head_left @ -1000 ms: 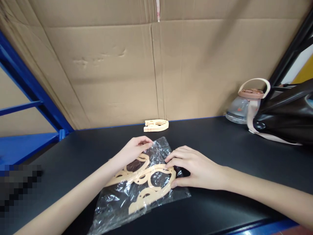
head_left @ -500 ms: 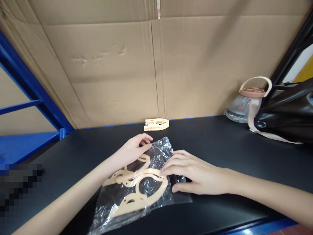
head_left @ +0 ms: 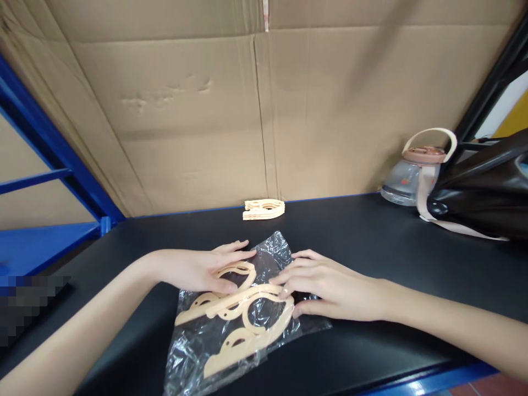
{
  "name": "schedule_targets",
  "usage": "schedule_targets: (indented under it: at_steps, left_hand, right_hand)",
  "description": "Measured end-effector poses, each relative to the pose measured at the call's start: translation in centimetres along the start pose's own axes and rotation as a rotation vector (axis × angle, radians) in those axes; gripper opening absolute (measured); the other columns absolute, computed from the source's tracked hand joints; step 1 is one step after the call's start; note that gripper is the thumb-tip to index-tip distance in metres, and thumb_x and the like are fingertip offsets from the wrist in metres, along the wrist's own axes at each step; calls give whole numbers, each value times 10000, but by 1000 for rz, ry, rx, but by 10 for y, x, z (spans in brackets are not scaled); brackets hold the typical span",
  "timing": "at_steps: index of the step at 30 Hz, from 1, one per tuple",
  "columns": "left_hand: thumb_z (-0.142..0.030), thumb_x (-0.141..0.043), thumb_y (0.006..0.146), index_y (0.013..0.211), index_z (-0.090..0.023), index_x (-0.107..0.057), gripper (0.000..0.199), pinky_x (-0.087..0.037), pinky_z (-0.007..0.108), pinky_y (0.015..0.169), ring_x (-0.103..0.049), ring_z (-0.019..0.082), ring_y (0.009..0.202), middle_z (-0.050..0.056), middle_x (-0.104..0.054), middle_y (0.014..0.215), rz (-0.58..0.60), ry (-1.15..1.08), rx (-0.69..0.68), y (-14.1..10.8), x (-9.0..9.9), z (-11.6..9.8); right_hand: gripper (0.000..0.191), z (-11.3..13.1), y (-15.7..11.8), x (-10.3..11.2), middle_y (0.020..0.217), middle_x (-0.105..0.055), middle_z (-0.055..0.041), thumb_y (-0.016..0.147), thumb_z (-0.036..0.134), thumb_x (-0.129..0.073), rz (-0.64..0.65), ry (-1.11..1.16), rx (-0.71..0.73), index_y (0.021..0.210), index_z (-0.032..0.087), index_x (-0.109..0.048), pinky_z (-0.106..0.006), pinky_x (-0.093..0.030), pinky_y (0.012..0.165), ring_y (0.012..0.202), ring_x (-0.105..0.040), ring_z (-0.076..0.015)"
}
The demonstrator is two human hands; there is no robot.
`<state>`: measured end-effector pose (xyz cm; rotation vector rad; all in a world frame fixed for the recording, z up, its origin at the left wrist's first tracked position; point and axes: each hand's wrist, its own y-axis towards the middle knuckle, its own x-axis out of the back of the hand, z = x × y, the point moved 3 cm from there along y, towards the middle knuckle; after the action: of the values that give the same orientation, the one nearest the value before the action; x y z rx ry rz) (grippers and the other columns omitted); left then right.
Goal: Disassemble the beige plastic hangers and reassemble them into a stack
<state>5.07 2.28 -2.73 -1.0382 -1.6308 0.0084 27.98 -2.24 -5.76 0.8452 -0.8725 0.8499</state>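
Observation:
A clear plastic bag [head_left: 185, 357] lies on the black tabletop with cream folding hangers, folded up, showing through it. The nearer hanger [head_left: 272, 330] lies at a slant, and another hanger [head_left: 192, 313] is partly beneath my left hand [head_left: 206, 269]. That hand rests on the bag's upper left part, fingers spread and holding nothing. My right hand [head_left: 330, 283] touches the bag's right side, its fingers stretched out near the rounded end of the nearer hanger. Farther back, a small stack of similar cream hangers [head_left: 264, 210] sits by the cardboard.
A cardboard wall [head_left: 185, 121] stands along the back. At the right are a clear water bottle [head_left: 406, 179] with a strap and a black bag [head_left: 490, 192]. A blue metal frame [head_left: 82, 181] rises on the left, beside a pixelated dark patch.
My left hand has come down and flattened onto the bag, its wrist bending. The bag and hangers have shifted slightly right, while my right hand stays nearly in place.

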Motion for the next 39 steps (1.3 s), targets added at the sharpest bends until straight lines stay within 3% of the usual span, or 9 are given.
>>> schedule_targets:
  at_steps: [4, 10, 16, 18, 21, 23, 26, 30, 39]
  left_hand:
    - [-602, -536, 804, 1467, -336, -122, 826, -114, 512, 1118, 74, 309, 1410, 38, 71, 1552, 33, 19, 17, 0, -3, 2]
    - [-630, -551, 774, 1470, -324, -136, 866, -139, 544, 1105, 32, 337, 1413, 63, 46, 1557, -12, 24, 29, 2, -5, 4]
    - [-605, -492, 827, 1458, -317, -222, 745, -257, 441, 1102, -246, 291, 1384, 52, -245, 1533, -207, -53, -14, 5, 1, 3]
    - [-624, -456, 838, 1454, -330, -230, 718, -223, 469, 1107, -172, 302, 1405, 48, -199, 1547, -219, -34, -4, 8, -1, 3]
    - [-643, -344, 874, 1464, -333, -184, 685, -153, 527, 1105, 22, 316, 1420, 40, -27, 1568, -143, 45, 30, 14, -9, 5]
    - [-636, -268, 898, 1475, -326, -119, 672, -142, 526, 1107, 72, 310, 1415, 35, 49, 1563, -103, 84, 40, 17, -14, 7]
    - [-638, -211, 906, 1478, -330, -40, 672, -145, 527, 1105, 93, 315, 1410, 30, 104, 1554, -98, 102, 47, 20, -18, 9]
    - [-649, -191, 902, 1477, -328, -16, 682, -151, 543, 1097, 92, 323, 1408, 34, 103, 1553, -99, 89, 67, 20, -19, 5]
    - [-642, -208, 904, 1474, -336, -28, 672, -92, 541, 1109, 130, 293, 1405, 12, 114, 1551, -94, 52, 130, 20, -17, -2]
  right_hand:
    - [195, 0, 0, 1, 1231, -608, -30, 930, 334, -511, 20, -12, -7, 1048, 204, -595, -352, -271, 1046, 1128, -522, -172]
    - [242, -1, -2, 0, 1197, -614, -53, 913, 337, -545, -18, -23, -17, 1102, 189, -572, -334, -339, 997, 1134, -511, -175]
    - [201, -4, -3, -2, 964, -672, -21, 866, 377, -607, -122, 14, -54, 957, 200, -635, -315, -425, 887, 908, -597, -152]
    - [188, -3, -4, -2, 988, -678, -26, 885, 343, -586, -118, 64, -24, 973, 190, -653, -290, -438, 887, 923, -601, -140]
    - [232, -2, -6, -3, 1099, -667, -42, 916, 286, -542, -95, 152, 23, 1095, 183, -646, -261, -443, 917, 1018, -589, -134]
    - [284, -1, -6, -2, 1180, -640, -50, 924, 276, -527, -76, 165, 49, 1180, 191, -616, -280, -403, 986, 1094, -563, -142]
    - [345, 2, -6, -2, 1284, -578, -64, 937, 292, -506, -6, 124, 60, 1259, 183, -565, -318, -316, 1064, 1170, -512, -159]
    - [424, 7, -5, -2, 1350, -505, -76, 934, 334, -507, 75, 30, 57, 1321, 162, -503, -334, -289, 1066, 1210, -447, -184]
    - [478, 12, -6, -8, 1337, -455, -88, 942, 402, -460, 101, -153, 92, 1385, 226, -428, -357, -269, 1062, 1200, -395, -204]
